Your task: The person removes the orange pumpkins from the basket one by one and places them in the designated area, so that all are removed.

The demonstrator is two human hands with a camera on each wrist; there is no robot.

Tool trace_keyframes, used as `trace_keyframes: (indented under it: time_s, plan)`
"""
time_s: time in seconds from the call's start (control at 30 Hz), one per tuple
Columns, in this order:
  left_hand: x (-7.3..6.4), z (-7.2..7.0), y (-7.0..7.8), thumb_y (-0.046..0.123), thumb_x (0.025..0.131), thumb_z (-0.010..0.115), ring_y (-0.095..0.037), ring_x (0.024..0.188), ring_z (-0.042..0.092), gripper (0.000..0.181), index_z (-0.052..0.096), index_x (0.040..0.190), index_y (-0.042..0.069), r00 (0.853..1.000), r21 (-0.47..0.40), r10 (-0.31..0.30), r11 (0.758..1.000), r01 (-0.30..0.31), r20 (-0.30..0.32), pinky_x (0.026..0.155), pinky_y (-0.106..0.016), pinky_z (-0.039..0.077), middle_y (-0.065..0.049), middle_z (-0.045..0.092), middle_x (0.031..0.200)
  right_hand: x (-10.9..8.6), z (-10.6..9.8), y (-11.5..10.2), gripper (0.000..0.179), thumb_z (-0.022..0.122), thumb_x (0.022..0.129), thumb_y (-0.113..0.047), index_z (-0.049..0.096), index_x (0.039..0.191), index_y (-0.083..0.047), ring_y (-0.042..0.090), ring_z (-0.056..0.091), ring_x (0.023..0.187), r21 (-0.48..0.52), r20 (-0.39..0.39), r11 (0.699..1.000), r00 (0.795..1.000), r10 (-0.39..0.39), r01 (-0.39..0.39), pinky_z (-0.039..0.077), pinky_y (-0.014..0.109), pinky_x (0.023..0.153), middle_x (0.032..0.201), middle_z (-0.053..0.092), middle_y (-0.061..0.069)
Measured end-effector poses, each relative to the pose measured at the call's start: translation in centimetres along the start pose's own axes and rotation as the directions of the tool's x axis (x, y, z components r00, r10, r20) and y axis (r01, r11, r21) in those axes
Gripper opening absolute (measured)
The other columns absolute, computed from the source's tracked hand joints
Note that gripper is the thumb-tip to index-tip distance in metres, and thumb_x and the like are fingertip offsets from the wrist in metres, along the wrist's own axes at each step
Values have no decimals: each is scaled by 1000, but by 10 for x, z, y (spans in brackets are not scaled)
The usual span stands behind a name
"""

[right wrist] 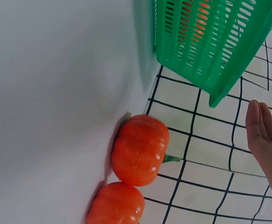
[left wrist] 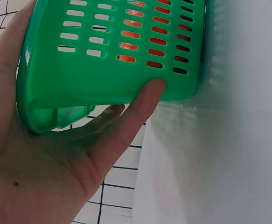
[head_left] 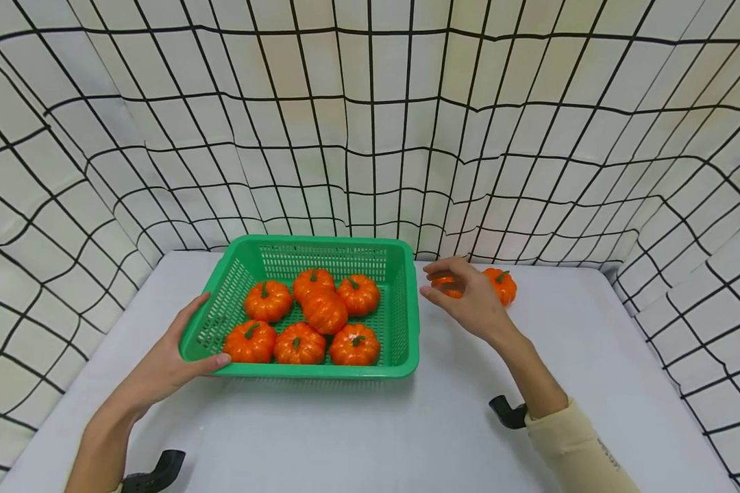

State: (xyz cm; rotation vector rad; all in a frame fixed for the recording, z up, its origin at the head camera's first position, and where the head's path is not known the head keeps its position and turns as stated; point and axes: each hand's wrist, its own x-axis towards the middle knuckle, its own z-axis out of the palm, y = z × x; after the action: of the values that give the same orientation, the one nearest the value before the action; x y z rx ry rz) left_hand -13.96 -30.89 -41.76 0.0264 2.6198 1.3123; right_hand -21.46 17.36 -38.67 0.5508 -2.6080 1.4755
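A green slotted plastic basket point(head_left: 327, 371) stands on the table, and several small orange pumpkins point(head_left: 299, 343) with green stems lie inside it. My left hand point(head_left: 163, 366) grips the basket's left side at the near corner, thumb by the front rim. In the left wrist view, fingers point(left wrist: 147, 95) lie against the basket's outer wall. My right hand point(head_left: 469, 301) hovers right of the basket, fingers loosely bent and holding nothing. Beyond it are two more pumpkins: one point(head_left: 502, 286) partly covered, the other point(head_left: 445, 284) mostly hidden. The right wrist view shows both pumpkins point(right wrist: 140, 149) side by side.
A white tabletop point(head_left: 321, 438) lies under everything. White sheeting with a black grid net point(head_left: 370, 123) rises along the back and both sides, close behind the basket and the loose pumpkins. Black curved pieces point(head_left: 508, 412) sit at both wrists.
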Motion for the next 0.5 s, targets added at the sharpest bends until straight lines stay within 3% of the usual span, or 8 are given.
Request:
trace_keyframes:
  time_s: [0.27,0.5]
  plan:
    - [0,-1,-1,33,96,73,-56,144,24,110,-10,168,31,1000,-10,10,1000,-10,-2,106,-76,32,-31,1,172,2,14,-8,36,79,94,-18,68,126,-6,26,72,103,33,37,998,998,-50,49,59,50,96,123,68,9]
    - [-1,0,0,33,95,74,-56,145,23,111,-10,168,31,1000,-13,11,1000,-11,-4,107,-76,31,-31,1,172,1,29,-13,32,79,93,-14,69,122,-6,31,71,106,52,72,995,994,-87,84,60,45,96,121,68,9]
